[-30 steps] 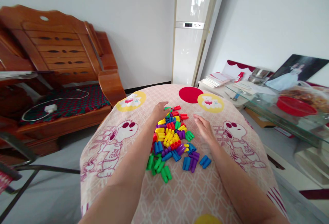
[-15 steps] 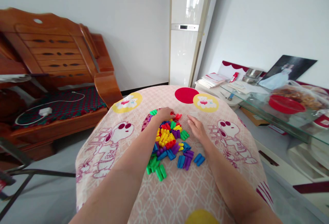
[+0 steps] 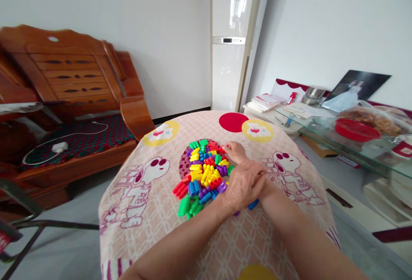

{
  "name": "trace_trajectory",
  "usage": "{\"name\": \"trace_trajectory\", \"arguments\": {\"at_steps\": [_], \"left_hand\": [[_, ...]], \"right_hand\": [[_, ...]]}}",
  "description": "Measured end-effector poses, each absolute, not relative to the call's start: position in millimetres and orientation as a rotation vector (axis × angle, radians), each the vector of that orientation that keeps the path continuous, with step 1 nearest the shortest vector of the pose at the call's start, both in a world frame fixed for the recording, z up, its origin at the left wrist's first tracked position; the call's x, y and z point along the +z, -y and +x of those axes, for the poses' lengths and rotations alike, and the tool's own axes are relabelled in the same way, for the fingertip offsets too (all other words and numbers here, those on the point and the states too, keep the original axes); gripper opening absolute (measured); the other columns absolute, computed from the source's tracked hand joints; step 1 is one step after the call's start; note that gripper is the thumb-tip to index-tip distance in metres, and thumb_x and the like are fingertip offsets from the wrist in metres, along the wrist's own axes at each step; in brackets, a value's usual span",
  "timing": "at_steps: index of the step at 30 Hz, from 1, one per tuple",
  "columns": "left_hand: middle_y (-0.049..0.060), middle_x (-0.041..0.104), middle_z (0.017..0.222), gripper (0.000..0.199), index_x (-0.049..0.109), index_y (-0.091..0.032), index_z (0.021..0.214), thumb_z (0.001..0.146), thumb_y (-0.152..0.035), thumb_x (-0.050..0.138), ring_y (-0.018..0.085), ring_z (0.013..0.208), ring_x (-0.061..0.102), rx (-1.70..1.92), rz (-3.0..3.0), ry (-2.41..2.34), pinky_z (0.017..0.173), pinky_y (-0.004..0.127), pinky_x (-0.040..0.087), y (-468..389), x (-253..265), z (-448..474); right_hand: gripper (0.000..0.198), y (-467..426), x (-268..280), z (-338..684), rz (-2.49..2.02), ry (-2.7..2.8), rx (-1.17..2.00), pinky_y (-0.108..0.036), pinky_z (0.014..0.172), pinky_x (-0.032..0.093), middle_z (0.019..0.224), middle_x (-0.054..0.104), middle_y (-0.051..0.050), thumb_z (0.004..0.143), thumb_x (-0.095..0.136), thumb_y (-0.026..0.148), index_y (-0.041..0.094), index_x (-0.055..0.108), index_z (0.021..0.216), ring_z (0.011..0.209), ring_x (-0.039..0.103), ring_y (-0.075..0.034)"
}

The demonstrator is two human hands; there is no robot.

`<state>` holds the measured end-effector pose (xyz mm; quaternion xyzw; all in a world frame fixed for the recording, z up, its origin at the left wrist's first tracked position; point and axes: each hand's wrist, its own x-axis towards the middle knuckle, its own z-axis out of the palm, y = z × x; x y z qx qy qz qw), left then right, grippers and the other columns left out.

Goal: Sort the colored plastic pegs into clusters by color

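Bright tube-shaped plastic building blocks [image 3: 207,173] in red, yellow, blue, green and purple lie in a heap on the patterned tablecloth [image 3: 180,241]. At the far right side of the heap is my right hand [image 3: 236,151], fingers curled and fingertips at a red block [image 3: 223,148]. My left hand [image 3: 244,183] crosses over my right wrist, its bent fingers lying on it. Green blocks [image 3: 189,206] sit at the heap's near left, and red blocks [image 3: 182,187] just beyond them. Several blocks on the near right are hidden under my left hand and forearm.
A wooden bench [image 3: 74,82] with a white cable and adapter [image 3: 59,147] stands left. A tall white cabinet-like appliance [image 3: 227,74] is behind the table. At right, a glass-topped stand [image 3: 312,132] holds a red bowl [image 3: 357,130], papers [image 3: 265,102] and a photo [image 3: 357,89].
My left hand has moved from the far side of the heap, back and right, onto my right wrist. My right hand has moved slightly left and farther out, its fingers now curled at the red blocks.
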<state>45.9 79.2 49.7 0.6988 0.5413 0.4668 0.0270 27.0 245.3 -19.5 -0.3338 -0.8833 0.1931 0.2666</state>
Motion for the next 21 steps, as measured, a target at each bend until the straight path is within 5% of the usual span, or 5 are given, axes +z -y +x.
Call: {"name": "trace_trajectory", "arguments": {"at_steps": [4,9,12,15,21], "left_hand": [[0.004,0.065,0.079,0.02,0.061,-0.019,0.079,0.094,-0.028,0.053,0.017,0.076,0.061,1.104,2.187,-1.786,0.069,0.029,0.047,-71.5,37.3,34.9],[0.009,0.066,0.101,0.027,0.064,-0.018,0.095,0.081,-0.04,0.072,0.026,0.098,0.061,0.579,2.353,-1.786,0.087,0.039,0.049,-65.9,20.3,28.2],[0.011,0.066,0.103,0.024,0.065,-0.017,0.092,0.081,-0.036,0.071,0.029,0.103,0.06,0.394,2.327,-1.863,0.098,0.045,0.047,-63.1,15.9,23.3],[0.014,0.066,0.105,0.016,0.066,-0.015,0.092,0.081,-0.026,0.068,0.03,0.105,0.06,0.374,2.281,-1.97,0.1,0.046,0.047,-61.1,19.7,11.2],[0.01,0.068,0.124,0.035,0.068,-0.021,0.116,0.082,-0.031,0.068,0.027,0.119,0.061,0.84,2.186,-1.938,0.105,0.042,0.047,-61.7,59.0,-45.1]], "right_hand": [[0.01,-254.8,-15.6,28.8,-0.83,2.189,0.945,-0.028,0.074,0.054,0.083,0.074,-0.003,0.073,0.068,0.022,0.02,0.069,0.082,0.083,0.068,-0.019],[0.019,-281.3,-13.0,72.5,-1.099,1.785,1.221,-0.023,0.046,0.046,0.061,0.067,0.002,0.063,0.069,0.025,0.017,0.068,0.08,0.054,0.062,-0.016],[0.02,-302.9,-9.6,115.0,-1.276,1.637,1.034,-0.025,0.048,0.049,0.063,0.069,-0.001,0.064,0.066,0.025,0.017,0.07,0.082,0.055,0.064,-0.018],[0.017,-320.9,-5.6,156.0,-1.457,1.581,0.62,-0.033,0.067,0.055,0.077,0.075,-0.008,0.068,0.062,0.023,0.015,0.072,0.079,0.072,0.07,-0.024],[0.025,-332.0,-6.6,188.3,-1.672,1.62,0.197,-0.04,0.086,0.05,0.096,0.076,-0.017,0.078,0.056,0.022,0.013,0.075,0.09,0.092,0.069,-0.03]]}}
